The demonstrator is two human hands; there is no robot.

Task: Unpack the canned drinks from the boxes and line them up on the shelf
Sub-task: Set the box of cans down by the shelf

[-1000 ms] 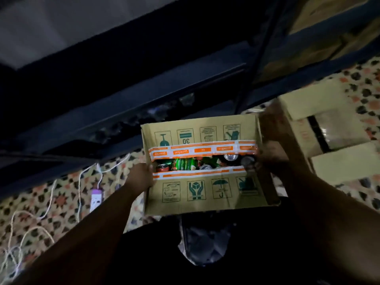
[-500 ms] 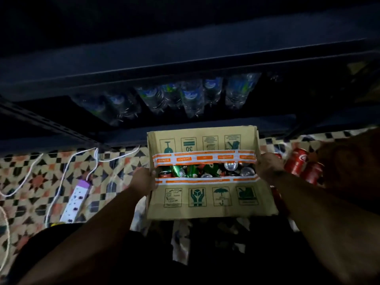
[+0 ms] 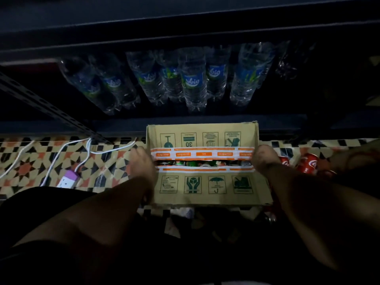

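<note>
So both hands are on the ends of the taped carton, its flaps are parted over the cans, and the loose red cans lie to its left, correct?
Not quite: the head view shows the loose red cans lying to the carton's right, by the right hand. The left hand and the rest are as you said.

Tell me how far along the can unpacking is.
Done: the brown cardboard box has its orange-taped flaps parted, showing green and silver cans inside; a few red cans lie on the patterned tile floor. In hand: the left hand and right hand grip the box's ends. Left: no cans show on the dark metal shelf, only clear water bottles.
</note>
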